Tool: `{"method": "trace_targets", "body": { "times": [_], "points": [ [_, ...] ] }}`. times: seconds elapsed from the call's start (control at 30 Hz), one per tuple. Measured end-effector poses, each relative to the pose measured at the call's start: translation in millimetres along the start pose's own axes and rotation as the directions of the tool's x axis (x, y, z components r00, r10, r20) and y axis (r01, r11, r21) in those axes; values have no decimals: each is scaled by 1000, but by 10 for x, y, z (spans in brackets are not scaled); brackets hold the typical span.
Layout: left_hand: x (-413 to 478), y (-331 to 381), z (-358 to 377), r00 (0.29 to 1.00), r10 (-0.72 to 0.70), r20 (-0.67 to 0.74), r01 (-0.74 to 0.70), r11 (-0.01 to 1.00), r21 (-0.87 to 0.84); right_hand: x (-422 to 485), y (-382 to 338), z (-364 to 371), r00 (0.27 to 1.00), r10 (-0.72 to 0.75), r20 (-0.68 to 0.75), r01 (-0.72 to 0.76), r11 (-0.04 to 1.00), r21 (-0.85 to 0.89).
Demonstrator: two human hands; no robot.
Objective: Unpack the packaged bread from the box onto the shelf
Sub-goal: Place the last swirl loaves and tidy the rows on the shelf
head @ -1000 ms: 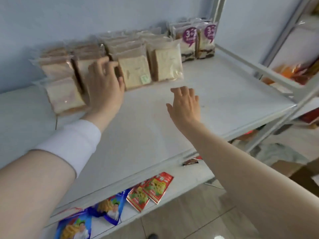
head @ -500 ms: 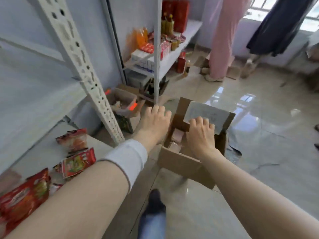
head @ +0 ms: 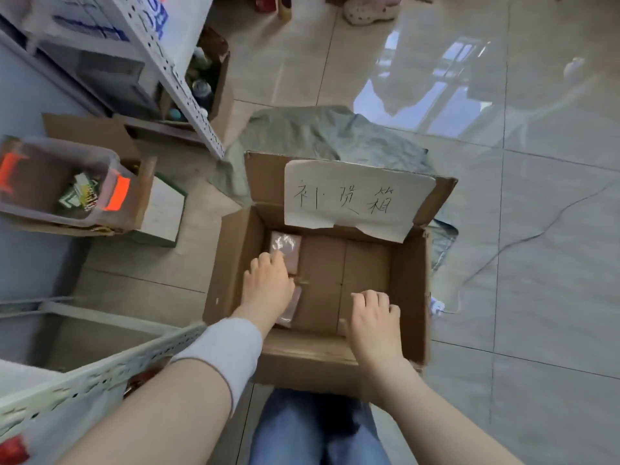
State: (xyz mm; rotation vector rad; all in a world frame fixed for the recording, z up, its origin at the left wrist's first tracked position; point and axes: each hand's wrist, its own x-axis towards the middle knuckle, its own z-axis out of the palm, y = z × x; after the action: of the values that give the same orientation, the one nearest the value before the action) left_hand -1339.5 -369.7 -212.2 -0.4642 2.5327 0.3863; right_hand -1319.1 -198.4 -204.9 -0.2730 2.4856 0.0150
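While the left hand point(head: 268, 287) is covering the packaged bread point(head: 286, 244) at the left inside the box point(head: 235, 263), hiding any grip, the right hand point(head: 375, 321) is hovering loosely curled, empty, near its front wall.

Open cardboard box point(head: 231, 263) mid-frame, paper label point(head: 352, 196) on its back flap. L hand point(head: 268, 286) inside at left, on bread packs point(head: 285, 246), grip unclear. R hand point(head: 375, 323) lower right, loosely curled, empty.
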Motion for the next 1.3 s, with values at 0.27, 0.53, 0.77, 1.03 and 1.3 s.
{"method": "trace_targets", "body": {
  "times": [0.27, 0.53, 0.77, 1.03, 1.3],
  "points": [
    [1466, -242, 1092, 939, -333, 86, 340, 860, -381, 1223, -501, 1296, 848, 32, 529, -289, 865, 410],
    [1768, -201, 1477, 893, -436, -113, 345, 824, -449, 1551, -696, 1801, 782, 218, 584, -594, 543, 593],
    [1720, -257, 1262, 939, -333, 92, 330, 789, -519, 1448, -470, 1695, 809, 228, 541, -577, 477, 662],
    [922, -288, 909, 976, -219, 9, 154, 655, -740, 908, 292, 1224, 855, 216, 472, -508, 533, 677],
    [-646, -455, 242, 932, -310, -187, -31, 447, -894, 70, 633, 462, 964, 123, 234, -263, 508, 820]
  ]
}}
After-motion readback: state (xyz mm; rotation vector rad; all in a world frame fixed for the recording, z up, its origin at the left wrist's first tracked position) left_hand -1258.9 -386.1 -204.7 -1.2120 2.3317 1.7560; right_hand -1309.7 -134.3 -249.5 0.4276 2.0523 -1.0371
